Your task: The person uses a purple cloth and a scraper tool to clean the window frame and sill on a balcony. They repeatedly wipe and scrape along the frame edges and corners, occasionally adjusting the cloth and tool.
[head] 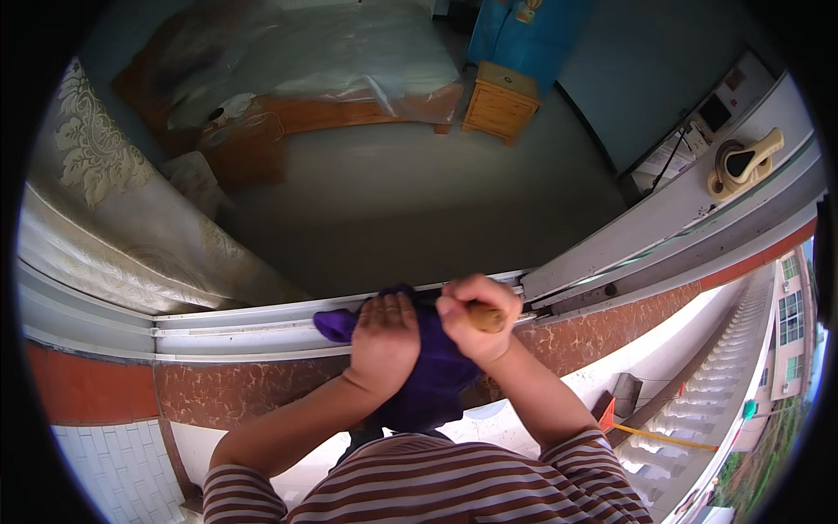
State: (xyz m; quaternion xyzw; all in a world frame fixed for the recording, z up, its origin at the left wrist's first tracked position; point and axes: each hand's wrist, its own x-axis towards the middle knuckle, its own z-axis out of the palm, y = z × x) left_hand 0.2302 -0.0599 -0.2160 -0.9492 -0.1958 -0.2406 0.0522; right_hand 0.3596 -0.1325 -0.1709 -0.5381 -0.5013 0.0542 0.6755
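My left hand (386, 344) lies over a purple cloth (440, 367), fingers together, pressing it onto the white sliding-window track (255, 332). The cloth drapes down over the brown marble-patterned sill (242, 393) towards my body. Just right of it, my right hand (478, 321) is closed around a tool with a rounded wooden handle (488, 318), seen nearly end-on. The tool's working end is hidden by the hand and the cloth, so its kind cannot be told.
A patterned curtain (105, 157) hangs at left. The sliding frame (628, 229) stands at right with a cream latch handle (743, 164). Inside are a plastic-covered bed (353, 59) and a wooden nightstand (501, 105). Behind my right arm runs a white balustrade (713, 380) with a broom (661, 437).
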